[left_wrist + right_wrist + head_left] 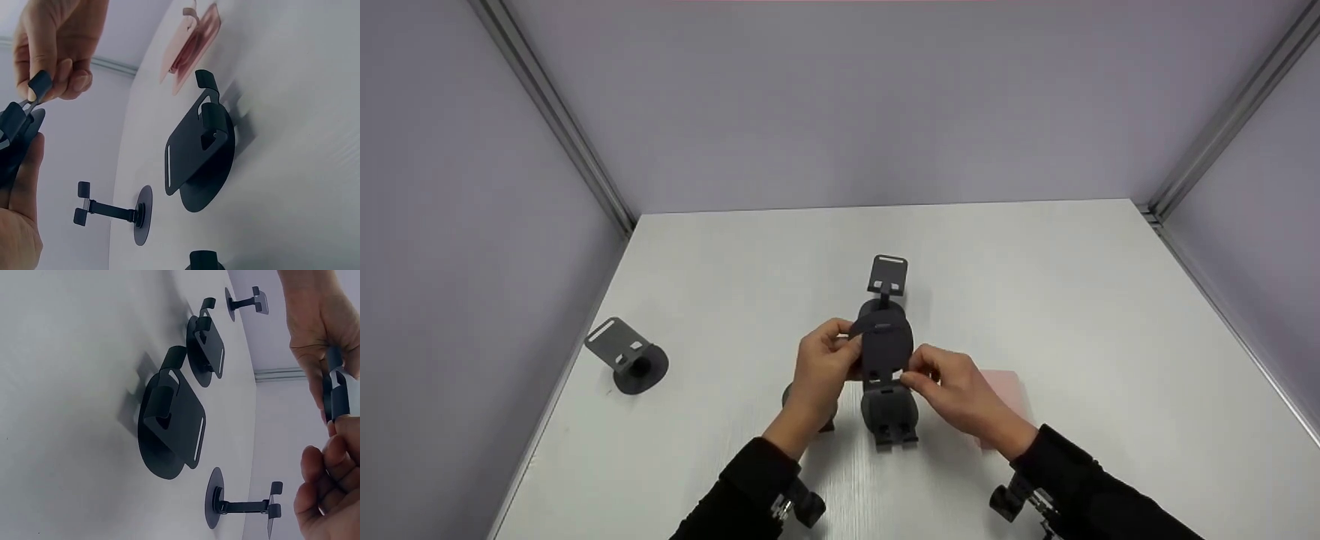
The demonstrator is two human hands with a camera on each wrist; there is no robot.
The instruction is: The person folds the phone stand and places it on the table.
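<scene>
1. The left hand point(821, 367) and the right hand point(956, 390) both pinch one dark stand point(883, 346), fingers curled on it, holding it up above the table point(1072, 300).
2. I think the stand is being folded or opened; the next move needs a slow, steady bend.
3. More stands point(890, 412) rest just below, another point(628, 356) far left, and a pink thing point(1005, 386) lies beside the right hand.

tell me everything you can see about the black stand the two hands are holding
The held stand is matte black, apparently plastic or painted metal, with a round disc base and a flat plate ending in small hooked tabs. It is lifted above the white table, tilted. The left hand grips one side; the right hand pinches its lower edge.
</scene>
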